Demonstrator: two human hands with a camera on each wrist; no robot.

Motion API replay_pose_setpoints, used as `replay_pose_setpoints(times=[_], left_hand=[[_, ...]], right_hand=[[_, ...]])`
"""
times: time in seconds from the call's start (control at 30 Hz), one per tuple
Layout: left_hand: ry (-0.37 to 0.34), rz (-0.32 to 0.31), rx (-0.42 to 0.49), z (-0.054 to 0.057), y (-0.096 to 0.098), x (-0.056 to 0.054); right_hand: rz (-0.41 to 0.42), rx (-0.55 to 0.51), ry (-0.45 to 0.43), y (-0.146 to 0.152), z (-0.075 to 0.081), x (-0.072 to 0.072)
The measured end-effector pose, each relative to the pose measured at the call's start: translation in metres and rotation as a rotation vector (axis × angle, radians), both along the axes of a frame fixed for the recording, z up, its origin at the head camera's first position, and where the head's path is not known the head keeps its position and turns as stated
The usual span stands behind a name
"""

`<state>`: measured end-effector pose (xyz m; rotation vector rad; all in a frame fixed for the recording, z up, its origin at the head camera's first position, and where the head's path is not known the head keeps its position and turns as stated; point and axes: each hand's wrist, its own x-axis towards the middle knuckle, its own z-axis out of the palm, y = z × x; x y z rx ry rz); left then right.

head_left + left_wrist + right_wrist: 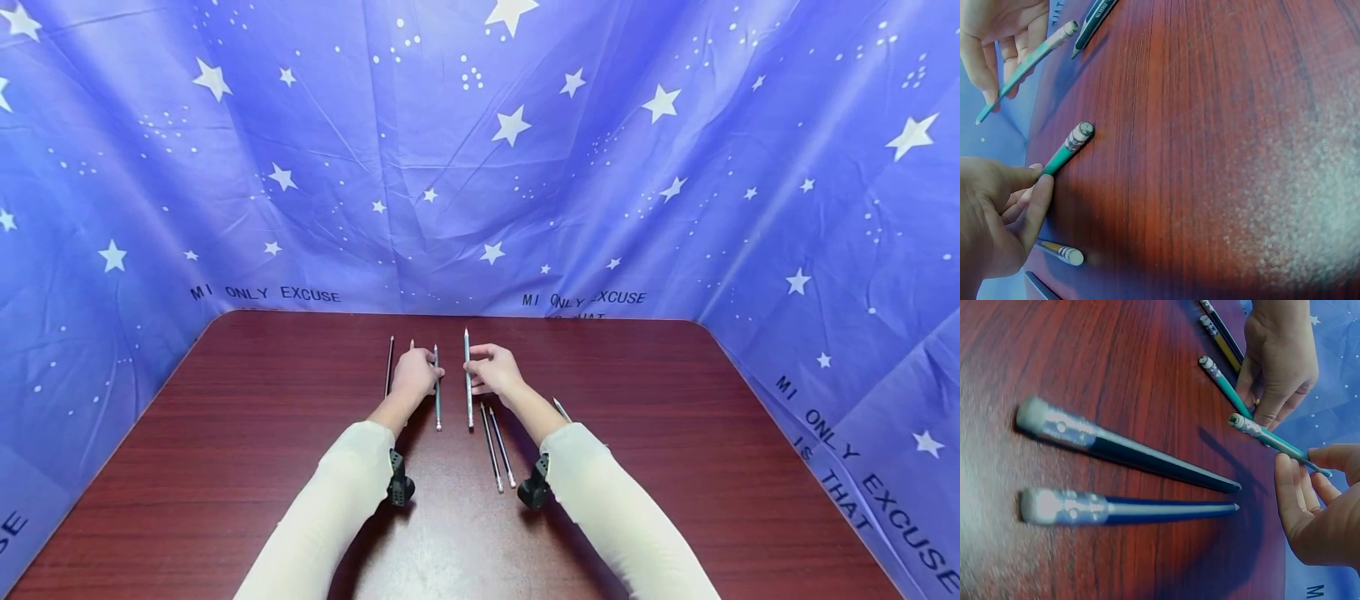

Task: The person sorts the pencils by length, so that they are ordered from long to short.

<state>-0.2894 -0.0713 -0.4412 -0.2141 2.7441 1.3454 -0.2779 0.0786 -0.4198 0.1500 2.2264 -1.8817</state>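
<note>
My left hand pinches a green pencil between thumb and fingers, its eraser end low at the tabletop. To the right, my right hand holds another green pencil by thumb and fingertips; this one is raised, with its shadow on the wood below. Beside and partly behind the left hand lie a yellow pencil and a dark pencil. A black pencil and a blue pencil lie side by side nearer the body, eraser ends toward me.
Another pencil shows partly beyond the right forearm. All this is on a reddish-brown wooden table. A blue star-printed cloth hangs behind the table and along both sides.
</note>
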Motion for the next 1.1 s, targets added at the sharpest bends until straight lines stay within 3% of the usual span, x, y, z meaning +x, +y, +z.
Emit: replay_pose_setpoints(times=[0.23,0.57,0.8,1.1], left_hand=[[0.028,-0.014,-0.052,0.0,-0.001,0.001],[0.014,0.004,-0.005,-0.001,0.0,0.001],[0.034,-0.008,-0.04,-0.001,-0.001,0.002],[0.022,-0.011,-0.016,0.001,-0.001,0.002]], right_hand=[[0.013,0.034,0.01,-0.006,-0.005,-0.002],[0.007,0.091,0.039,-0.014,-0.013,-0.002],[0.029,0.175,0.067,-0.016,-0.018,-0.004],[0.038,0.258,0.085,-0.019,-0.022,-0.01]])
